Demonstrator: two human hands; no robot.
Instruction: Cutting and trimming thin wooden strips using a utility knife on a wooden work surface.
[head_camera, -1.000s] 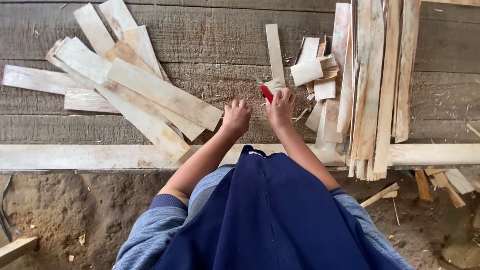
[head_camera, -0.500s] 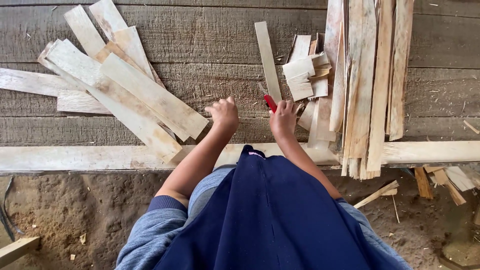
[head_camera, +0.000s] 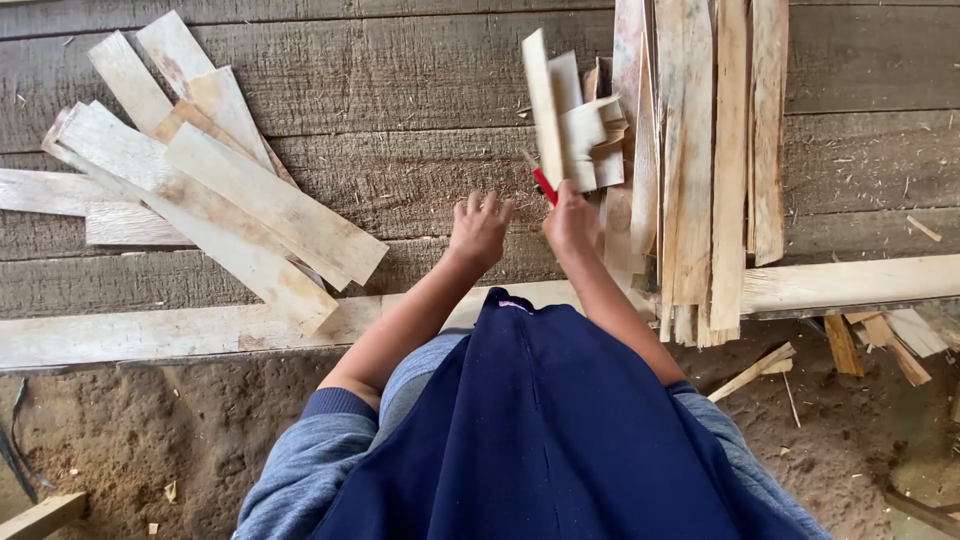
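My right hand is closed around a small red-handled tool over the dark wooden boards. A narrow pale wood strip rises from just beyond that hand, tilted up toward the camera. I cannot tell whether the hand also grips it. My left hand rests beside it on the boards, fingers spread, holding nothing. Short pale offcuts lie just behind the strip.
A fan of wide pale planks lies to the left. A bundle of long thin slats lies to the right, its ends overhanging a pale beam along the platform edge. Below are my blue apron, sandy ground and wood scraps.
The narrow strip has come up off the boards and now tilts toward the camera. Both hands have shifted slightly left and forward, and the left fingers have spread.
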